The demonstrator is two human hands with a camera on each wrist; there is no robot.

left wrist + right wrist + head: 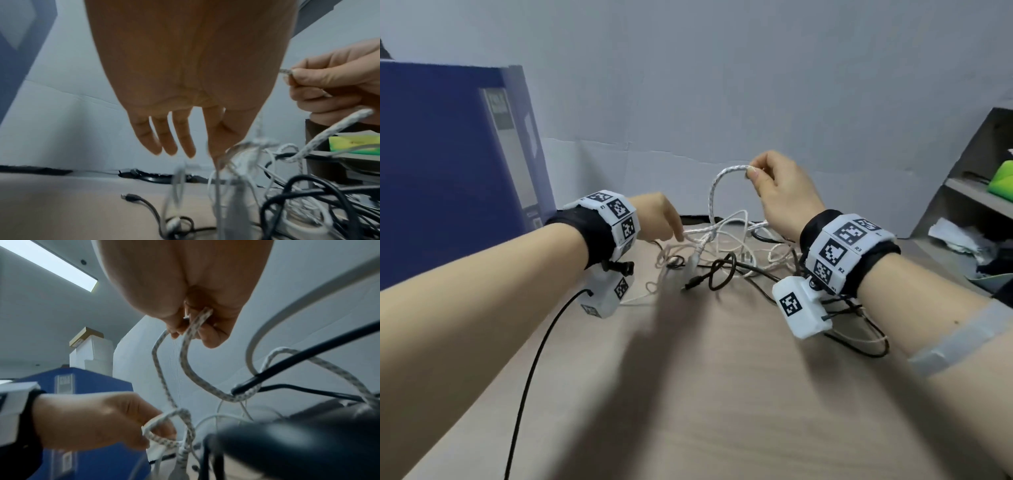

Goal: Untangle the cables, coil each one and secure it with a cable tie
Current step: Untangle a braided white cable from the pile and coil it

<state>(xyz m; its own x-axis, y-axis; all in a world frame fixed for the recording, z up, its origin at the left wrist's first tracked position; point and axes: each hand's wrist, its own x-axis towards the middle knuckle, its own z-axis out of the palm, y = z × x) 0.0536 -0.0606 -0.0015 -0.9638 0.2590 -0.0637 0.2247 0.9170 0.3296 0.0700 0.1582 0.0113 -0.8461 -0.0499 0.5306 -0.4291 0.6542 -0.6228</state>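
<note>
At far left of the head view, a blue box (448,164) standing on the bench (705,394), clear of the work. Next, the left hand (657,219), low at mid-frame: three fingers (164,138) hanging straight and relaxed in the left wrist view, thumb and forefinger pinching a small loop of the braided cable (714,192) at the edge of the tangle (726,260). Further right and higher, the right hand (780,192), thumb and forefinger closed on the same braided cable, lifting it into a tall arch above the pile. Braided cable white with grey flecks, fairly stiff, holding its curve; in the right wrist view hooked round a black cable (298,369) where it drops back down. Tangle itself at centre of the bench: thin white leads and black leads crossing in loose loops, plugs poking out, some strands trailing to lower right under the right wrist. Probably best done by keeping the left pinch as an anchor, feeding slack upward gently, tracing toward a free plug and easing that end back through each crossing; no hard pulling, likely to tighten knots. At far right, a shelf (969,192) with a green item (1001,178). No coil, no tie seen yet.
</note>
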